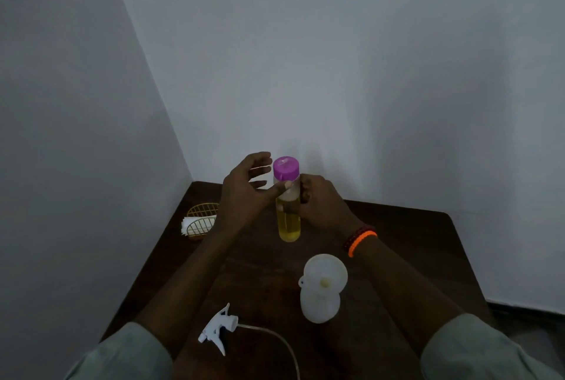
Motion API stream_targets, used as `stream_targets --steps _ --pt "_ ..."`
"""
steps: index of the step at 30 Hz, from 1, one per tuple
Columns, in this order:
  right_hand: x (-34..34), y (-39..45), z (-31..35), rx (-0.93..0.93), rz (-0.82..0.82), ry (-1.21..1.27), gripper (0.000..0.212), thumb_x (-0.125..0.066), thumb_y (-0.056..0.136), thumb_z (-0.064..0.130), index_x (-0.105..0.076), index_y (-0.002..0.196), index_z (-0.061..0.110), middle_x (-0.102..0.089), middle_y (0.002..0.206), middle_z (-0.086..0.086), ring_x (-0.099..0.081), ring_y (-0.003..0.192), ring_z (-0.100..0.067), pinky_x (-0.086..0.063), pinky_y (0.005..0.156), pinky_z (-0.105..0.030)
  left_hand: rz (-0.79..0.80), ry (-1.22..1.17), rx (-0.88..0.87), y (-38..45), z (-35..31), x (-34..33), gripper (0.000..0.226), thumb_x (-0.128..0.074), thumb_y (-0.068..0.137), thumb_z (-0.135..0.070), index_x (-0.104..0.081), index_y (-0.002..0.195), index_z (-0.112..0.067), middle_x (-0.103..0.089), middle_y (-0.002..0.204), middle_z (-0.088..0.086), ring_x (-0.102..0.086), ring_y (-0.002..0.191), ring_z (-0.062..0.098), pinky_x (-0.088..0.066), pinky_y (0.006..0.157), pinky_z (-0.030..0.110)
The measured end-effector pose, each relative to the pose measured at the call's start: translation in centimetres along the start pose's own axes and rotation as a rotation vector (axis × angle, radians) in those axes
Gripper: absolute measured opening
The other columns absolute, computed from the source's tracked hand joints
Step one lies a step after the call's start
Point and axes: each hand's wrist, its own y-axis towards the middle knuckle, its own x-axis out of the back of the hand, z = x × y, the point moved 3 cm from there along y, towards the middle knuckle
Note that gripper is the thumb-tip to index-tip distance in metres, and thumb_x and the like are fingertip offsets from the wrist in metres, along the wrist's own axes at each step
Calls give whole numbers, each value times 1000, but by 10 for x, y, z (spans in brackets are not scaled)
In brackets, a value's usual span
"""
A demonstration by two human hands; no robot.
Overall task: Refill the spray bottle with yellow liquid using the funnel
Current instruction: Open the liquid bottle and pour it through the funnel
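A clear bottle of yellow liquid (289,222) with a purple cap (286,168) is held upright above the dark wooden table (397,236). My right hand (321,202) grips its body from the right. My left hand (247,190) is spread to the left of the cap, thumb touching the bottle's neck, fingers apart. Nearer to me stands the white spray bottle (319,306) with a white funnel (325,272) seated in its mouth. The detached white trigger head (218,329) lies on the table at the front left, its tube curving toward me.
A gold wire basket (201,220) holding white napkins sits at the table's back left corner. Grey walls close in behind and to the left. The table's right edge drops off toward a dark floor.
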Motion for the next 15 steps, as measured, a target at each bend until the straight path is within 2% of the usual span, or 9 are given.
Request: stream_targets --steps 2,5,8,13,15 --pt "-4 -5 3 4 10 15 49 -86 73 30 -68 117 15 -76 101 2 -72 91 -7 -60 80 -26 45 -16 -3 -2 -3 -3 76 -90 70 -23 -56 137 -12 -65 132 3 -62 122 16 -58 95 40" --pt "-9 -9 7 25 17 -30 42 -84 74 25 -69 112 14 -75 97 1 -72 87 -8 -60 78 -27 76 1 -40 -7 -6 -7 75 -90 70 -24 -57 136 -11 -65 132 4 -62 121 18 -57 96 42" --pt "-8 -9 7 23 -30 -65 40 -82 76 23 -68 112 10 -75 98 -3 -71 87 -13 -60 78 -28 81 -3 -51 -12 -5 -6 74 -89 71 -27 -58 137 -14 -65 132 1 -62 120 15 -58 96 37" --pt "3 -11 2 1 -63 -66 51 -86 73 31 -68 115 11 -75 102 -2 -71 92 -13 -59 80 -27 3 6 -107 -18 -2 5 53 -85 78 -25 -65 126 -15 -72 117 -2 -68 109 9 -62 84 38" --pt "-1 -15 3 -4 -49 -66 51 -87 71 34 -68 113 13 -74 100 1 -70 88 -8 -57 75 -21 -6 -9 -79 -17 -1 6 58 -87 75 -26 -63 127 -15 -71 119 -2 -68 109 9 -63 82 37"
